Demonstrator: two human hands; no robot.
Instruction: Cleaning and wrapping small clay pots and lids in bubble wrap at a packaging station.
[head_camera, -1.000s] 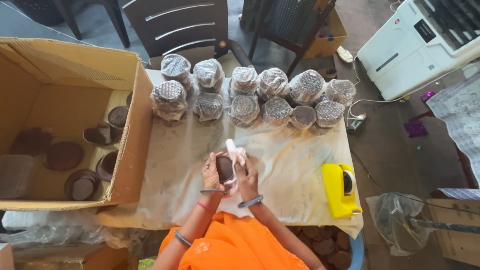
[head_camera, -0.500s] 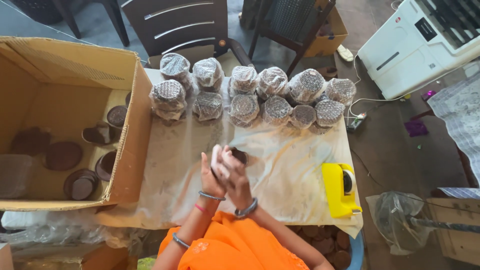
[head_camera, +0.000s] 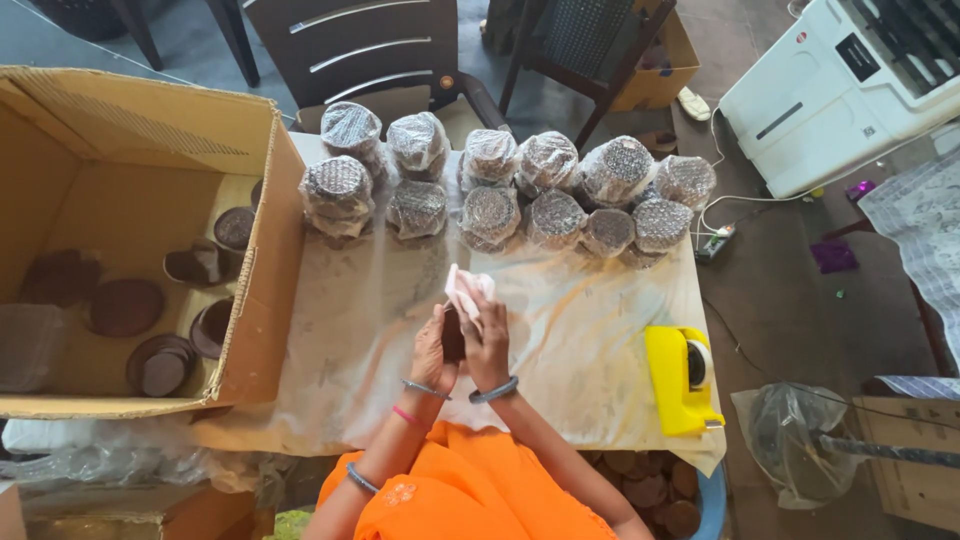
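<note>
Left hand (head_camera: 432, 350) and right hand (head_camera: 487, 340) pressed together, each grip closed, wrists raised.

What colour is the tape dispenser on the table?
Bright yellow; the tape dispenser shows best in the head view, at the table's right edge.

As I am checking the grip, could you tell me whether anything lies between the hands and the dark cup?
Partly: a white cloth lies under the right hand on the dark cup; the left hand touches it directly.

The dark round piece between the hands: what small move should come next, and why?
Probably keep folding the pale wrap over the dark round piece. Both the left hand and right hand hold it, the wrap covers only its top, and the finished bundles are fully wrapped.
</note>
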